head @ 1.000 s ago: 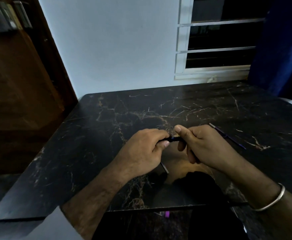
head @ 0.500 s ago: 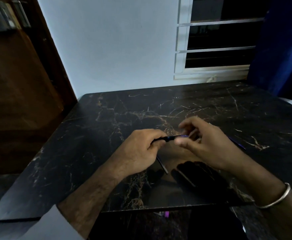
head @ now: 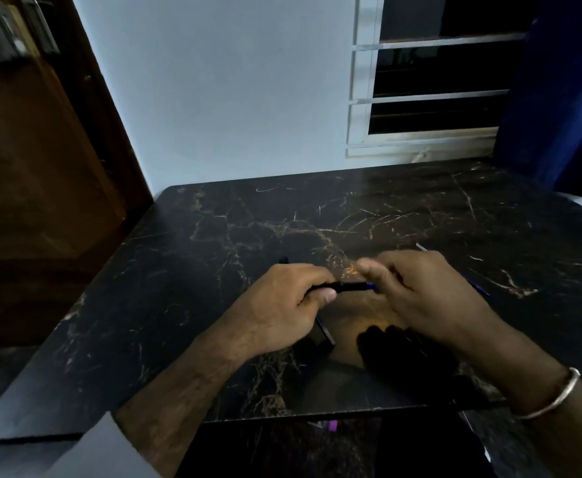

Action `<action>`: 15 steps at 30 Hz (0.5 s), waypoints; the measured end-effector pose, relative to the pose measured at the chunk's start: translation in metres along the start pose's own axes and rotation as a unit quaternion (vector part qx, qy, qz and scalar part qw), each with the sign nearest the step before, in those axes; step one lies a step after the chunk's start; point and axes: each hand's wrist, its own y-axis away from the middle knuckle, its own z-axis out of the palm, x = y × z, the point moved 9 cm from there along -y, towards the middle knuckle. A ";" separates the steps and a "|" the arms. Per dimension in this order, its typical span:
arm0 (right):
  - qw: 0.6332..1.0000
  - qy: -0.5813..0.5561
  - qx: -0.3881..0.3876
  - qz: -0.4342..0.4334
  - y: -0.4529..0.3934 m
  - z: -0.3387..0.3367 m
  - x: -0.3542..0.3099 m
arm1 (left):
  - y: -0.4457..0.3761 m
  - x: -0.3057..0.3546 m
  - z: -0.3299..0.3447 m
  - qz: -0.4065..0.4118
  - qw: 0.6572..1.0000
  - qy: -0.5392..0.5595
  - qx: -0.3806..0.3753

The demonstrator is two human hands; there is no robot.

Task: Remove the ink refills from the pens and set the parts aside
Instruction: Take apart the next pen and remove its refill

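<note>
The pen [head: 343,287] lies roughly level above the dark marbled worktop [head: 213,270], its long axis running left to right between the two hands; the left hand [head: 282,305] has its fingers curled round the black barrel, thumb pressed along the near side; the right hand [head: 420,294] meets the blue end that sticks out toward it, fingers bunched at that tip, though the blur leaves it unclear whether they actually pinch it; so the right hand is the nearer to the end that seemingly must come off or out, and any pull would likely run along the barrel's axis, rightward; another slim pen part [head: 476,288] lies on the worktop beyond the right hand.
</note>
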 end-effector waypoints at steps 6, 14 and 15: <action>0.996 0.001 -0.061 -0.063 0.006 0.016 -0.008 | 0.001 -0.003 -0.004 -0.007 1.000 -0.003 0.004; 0.988 0.030 0.027 -0.148 0.013 0.006 -0.027 | 0.001 0.006 -0.004 0.040 0.999 -0.005 0.024; 0.989 0.041 0.049 -0.134 0.014 0.005 -0.028 | 0.001 0.009 -0.006 0.053 0.998 -0.005 0.036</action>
